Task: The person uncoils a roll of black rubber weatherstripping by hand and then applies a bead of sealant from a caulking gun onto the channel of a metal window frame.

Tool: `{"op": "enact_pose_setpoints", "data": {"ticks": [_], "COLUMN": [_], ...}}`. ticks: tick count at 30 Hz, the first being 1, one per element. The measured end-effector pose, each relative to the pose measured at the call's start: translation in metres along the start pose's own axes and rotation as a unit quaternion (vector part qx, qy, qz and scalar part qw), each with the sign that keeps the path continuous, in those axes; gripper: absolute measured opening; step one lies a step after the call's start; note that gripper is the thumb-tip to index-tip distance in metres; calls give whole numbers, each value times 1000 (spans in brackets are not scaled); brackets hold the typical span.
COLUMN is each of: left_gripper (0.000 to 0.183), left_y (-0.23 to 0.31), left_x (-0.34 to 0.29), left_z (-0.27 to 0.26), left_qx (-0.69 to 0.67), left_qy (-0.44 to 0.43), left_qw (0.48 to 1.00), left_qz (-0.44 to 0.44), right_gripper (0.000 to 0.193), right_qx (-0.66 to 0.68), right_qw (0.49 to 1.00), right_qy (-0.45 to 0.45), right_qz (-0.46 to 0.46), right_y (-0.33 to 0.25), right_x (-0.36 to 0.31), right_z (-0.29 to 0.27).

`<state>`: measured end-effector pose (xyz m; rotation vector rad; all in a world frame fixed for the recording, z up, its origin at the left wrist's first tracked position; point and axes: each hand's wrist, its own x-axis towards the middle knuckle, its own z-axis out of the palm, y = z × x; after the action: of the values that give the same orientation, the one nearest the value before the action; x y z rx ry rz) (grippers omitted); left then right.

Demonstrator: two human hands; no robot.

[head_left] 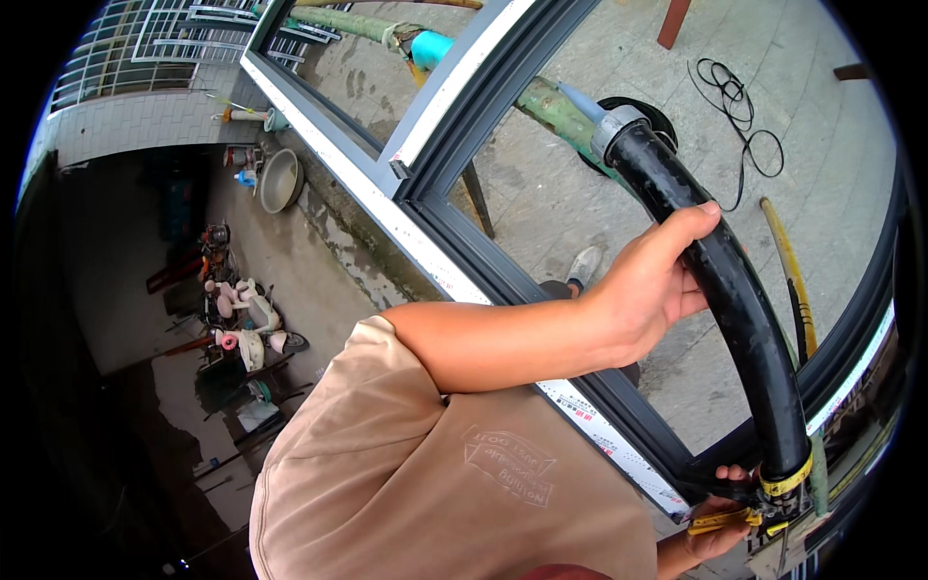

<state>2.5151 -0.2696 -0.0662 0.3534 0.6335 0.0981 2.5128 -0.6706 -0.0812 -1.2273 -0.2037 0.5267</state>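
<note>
My left hand (650, 290) is wrapped round the long black barrel of a caulking gun (737, 280), its thumb over the top. A grey collar and a pale blue-grey nozzle (580, 101) form the gun's far end, pointing up and left over the window frame. At the lower right, my right hand (720, 527) is closed round the yellow handle end of the gun, partly hidden by the barrel and its fittings. Beneath the gun lies a dark grey window frame (474, 246) with white protective film along its edges. My left forearm crosses over it.
A green pole (556, 116) with a turquoise wrap (430, 48) runs under the frame. On the paved floor lie a loose black strap (744, 126) and a yellow pole (785, 261). A shoe (585, 263) shows through the frame. Farther left are a metal basin (281, 181) and a scooter (253, 314).
</note>
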Motion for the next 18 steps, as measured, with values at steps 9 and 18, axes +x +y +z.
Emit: {"op": "enact_pose_setpoints", "data": {"ticks": [9,18], "left_gripper": [41,23], "left_y": [6,67], "left_x": [1,-70], "left_z": [0,-31], "left_qx": [63,805], "left_qy": [-102,-2], "left_qw": [993,515], "left_qz": [5,294], "right_gripper": [83,80], "right_qx": [39,75], "right_qw": [999,995], "right_qy": [-16,32], "right_qz": [-22,-48], "right_y": [4,13], "right_x": [-5,-19], "right_z": [-13,-19]}}
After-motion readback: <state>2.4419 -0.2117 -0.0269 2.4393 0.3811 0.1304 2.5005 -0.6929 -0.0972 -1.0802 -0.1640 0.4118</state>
